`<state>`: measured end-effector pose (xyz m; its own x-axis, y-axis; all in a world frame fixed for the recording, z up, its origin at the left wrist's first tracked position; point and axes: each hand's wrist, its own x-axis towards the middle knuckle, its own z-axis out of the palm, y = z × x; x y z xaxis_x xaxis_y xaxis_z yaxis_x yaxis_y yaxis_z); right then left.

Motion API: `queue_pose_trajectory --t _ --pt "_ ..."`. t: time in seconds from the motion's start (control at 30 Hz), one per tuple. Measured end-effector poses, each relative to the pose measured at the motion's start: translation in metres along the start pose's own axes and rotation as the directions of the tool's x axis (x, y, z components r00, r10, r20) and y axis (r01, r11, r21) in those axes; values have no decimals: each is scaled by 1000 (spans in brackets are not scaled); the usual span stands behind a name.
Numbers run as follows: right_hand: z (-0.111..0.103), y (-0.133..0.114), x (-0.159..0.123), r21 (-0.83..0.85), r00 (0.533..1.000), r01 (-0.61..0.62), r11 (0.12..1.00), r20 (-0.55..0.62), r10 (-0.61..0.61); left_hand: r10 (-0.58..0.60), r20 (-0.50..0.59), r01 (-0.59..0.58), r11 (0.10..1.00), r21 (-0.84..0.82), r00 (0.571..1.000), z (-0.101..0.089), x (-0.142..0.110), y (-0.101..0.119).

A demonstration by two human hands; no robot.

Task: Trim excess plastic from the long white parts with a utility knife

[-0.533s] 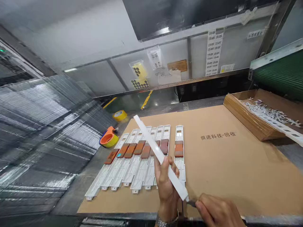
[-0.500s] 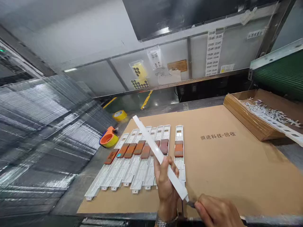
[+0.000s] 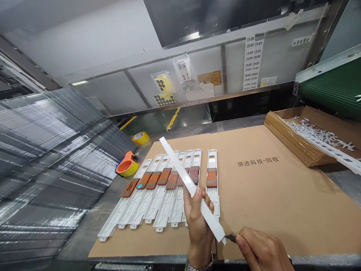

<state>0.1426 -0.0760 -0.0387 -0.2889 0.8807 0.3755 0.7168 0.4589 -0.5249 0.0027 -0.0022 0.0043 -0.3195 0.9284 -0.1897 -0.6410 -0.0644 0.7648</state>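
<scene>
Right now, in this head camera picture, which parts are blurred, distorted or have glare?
Head view: the stack of clear sheets at left is smeared and streaked with reflections; straight shelf edges bow from wide-angle distortion; a bright lamp glare sits on the dark panel above; the left hand, white strip and cardboard are sharp.
</scene>
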Motion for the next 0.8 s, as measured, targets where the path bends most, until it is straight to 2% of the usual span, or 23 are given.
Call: queue_pose_trajectory --t 0.43,0.8 --pt "0 2 -2 -58 999 38 998 -16 -39 6 -8 -5 1000 26 1000 6 -7 1" --pt "5 2 -7 -97 999 -26 995 -25 24 10 -15 -9 998 64 1000 7 -6 -2"
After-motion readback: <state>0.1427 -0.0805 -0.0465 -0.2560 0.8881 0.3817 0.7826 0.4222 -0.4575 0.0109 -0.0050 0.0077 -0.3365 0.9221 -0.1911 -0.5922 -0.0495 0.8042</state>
